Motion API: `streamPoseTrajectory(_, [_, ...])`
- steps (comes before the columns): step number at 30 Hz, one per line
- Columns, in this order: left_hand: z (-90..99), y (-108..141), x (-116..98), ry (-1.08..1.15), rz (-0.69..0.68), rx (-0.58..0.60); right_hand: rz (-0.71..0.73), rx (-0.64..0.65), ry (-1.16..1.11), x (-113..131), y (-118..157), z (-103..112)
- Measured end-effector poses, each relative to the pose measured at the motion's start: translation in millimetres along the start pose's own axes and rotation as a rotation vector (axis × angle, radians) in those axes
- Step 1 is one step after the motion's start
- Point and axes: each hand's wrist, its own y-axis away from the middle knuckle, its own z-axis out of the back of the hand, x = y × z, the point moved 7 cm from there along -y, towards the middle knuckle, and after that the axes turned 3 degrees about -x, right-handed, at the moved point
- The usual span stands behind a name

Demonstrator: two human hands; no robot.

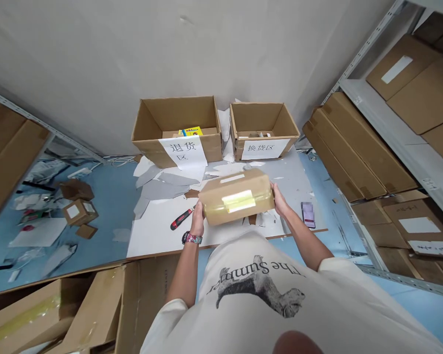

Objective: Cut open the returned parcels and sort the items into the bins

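Note:
A taped cardboard box (225, 192) with white labels is held above the worktable, slightly tilted. My left hand (197, 219) grips its left end, and my right hand (279, 200) grips the right end. The far fingers of both hands are partly hidden by the box. Close to my left hand, a red and black utility knife (181, 219) lies on the white table surface. A watch with a patterned strap (192, 238) is on my left wrist.
Behind stand two open cartons with paper signs, the left carton (213, 151) holding a yellow package (192, 131), and the right carton (295, 136). A phone (308, 215) lies at right. Torn paper (175, 180) litters the table. Shelves (376, 101) of boxes flank the right; a large carton (147, 295) stands lower left.

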Motion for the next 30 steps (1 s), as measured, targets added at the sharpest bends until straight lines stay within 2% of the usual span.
streamPoseTrajectory(3, [-1.0,18,5,0.0,0.006,0.004,0.041,0.013,0.054,0,10,-2])
streamPoseTrajectory(7, [3.9,29,-24,-0.085,-0.179,-0.037,-0.006,-0.017,0.092,1,19,-1])
streamPoseTrajectory(10, [6.6,22,-51,-0.19,-0.27,-0.059,-0.014,-0.06,0.086,15,20,-3])
streamPoseTrajectory(12, [11.7,14,-65,-0.212,-0.299,-0.099,0.022,-0.027,0.059,28,19,-7])
streamPoseTrajectory(14, [17.9,7,-71,-0.152,-0.293,-0.125,0.108,0.042,0.018,40,20,-12])
streamPoseTrajectory(17, [26.2,-1,-56,-0.027,-0.205,-0.126,0.175,0.07,-0.016,35,23,-9])
streamPoseTrajectory(19, [31.9,-5,-31,-0.004,-0.097,-0.142,0.063,0.009,-0.01,9,22,-1])
streamPoseTrajectory(21, [37.3,-8,0,-0.011,0.029,-0.168,-0.126,-0.057,0.009,-27,21,5])
streamPoseTrajectory(23, [41.6,-11,27,-0.027,0.145,-0.178,-0.273,-0.063,0.048,-58,21,6])
streamPoseTrajectory(25, [47.0,-15,45,-0.072,0.214,-0.171,-0.328,-0.044,0.091,-78,21,5])
streamPoseTrajectory(27, [57.9,-22,50,-0.188,0.192,-0.164,-0.328,-0.058,0.126,-90,20,8])
streamPoseTrajectory(30, [91.5,-30,39,-0.556,0.043,-0.231,-0.318,-0.137,0.163,-99,17,17])
